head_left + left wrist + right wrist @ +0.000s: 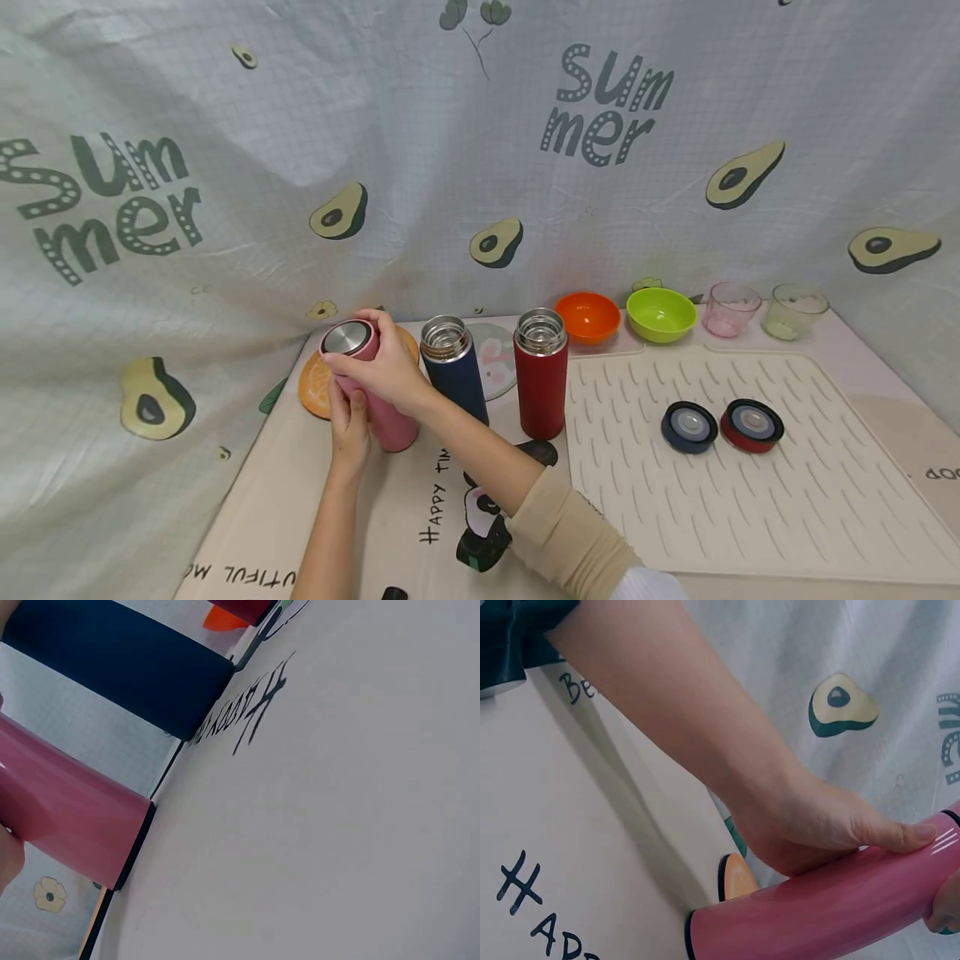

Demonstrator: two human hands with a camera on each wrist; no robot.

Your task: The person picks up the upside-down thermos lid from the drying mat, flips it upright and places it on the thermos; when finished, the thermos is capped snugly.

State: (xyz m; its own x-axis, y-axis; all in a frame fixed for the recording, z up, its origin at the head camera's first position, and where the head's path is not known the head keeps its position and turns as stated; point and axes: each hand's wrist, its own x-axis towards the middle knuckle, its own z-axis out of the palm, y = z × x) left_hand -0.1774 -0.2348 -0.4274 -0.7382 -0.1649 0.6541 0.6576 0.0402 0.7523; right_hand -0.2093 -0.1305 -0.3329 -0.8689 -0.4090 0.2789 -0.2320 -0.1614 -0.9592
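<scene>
A pink thermos [392, 423] stands upright at the left of the table, its steel-topped lid [347, 337] on its mouth. My left hand [350, 433] holds the body, thumb along the near side, as the right wrist view also shows. From above, my right hand [390, 367] grips around the lid, thumb in front and fingers behind. Just right of the pink one is a lidless navy thermos [459, 387], partly behind my right forearm. A lidless red thermos [542, 392] stands further right. Both have bare steel mouths.
On a cream ribbed mat [720, 517] lie a navy lid [689, 427] and a red lid [752, 425]. Along the back are an orange bowl [588, 317], a green bowl [662, 315], a pink glass [730, 310] and a clear greenish glass [795, 312]. A printed curtain [420, 150] hangs behind.
</scene>
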